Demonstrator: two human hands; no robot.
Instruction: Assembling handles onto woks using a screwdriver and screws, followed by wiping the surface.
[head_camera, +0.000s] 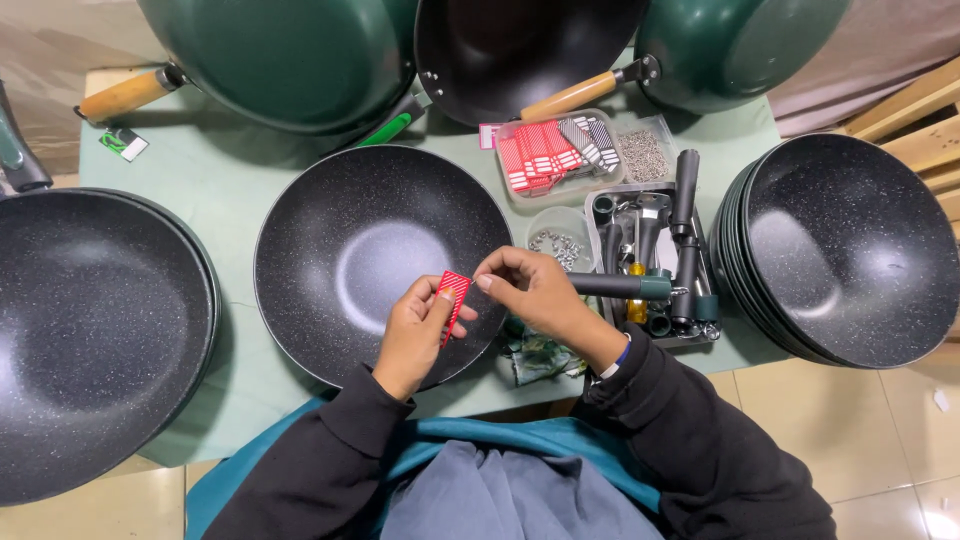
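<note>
Both hands work over the near rim of the black pan (380, 262): the left hand (415, 335) has its grip pinching a small red sticker sheet (454, 300) while the right hand (535, 293) pinches at its top edge. A label could tear, curl, or stick to a fingertip if it is peeled too fast. The pan sits mid-desk (235, 165) on pale green cloth, more pans stacked either side of it, beige tiled floor (885, 440) below.

Bare green tabletop (215, 165) lies open at the upper left, between the hanging green pans (280, 50) and the central black pan (380, 260). To the right, passage is crowded — a sticker tray (555, 155), a handle tray (655, 265) and stacked black pans (850, 250) stand close together.
</note>
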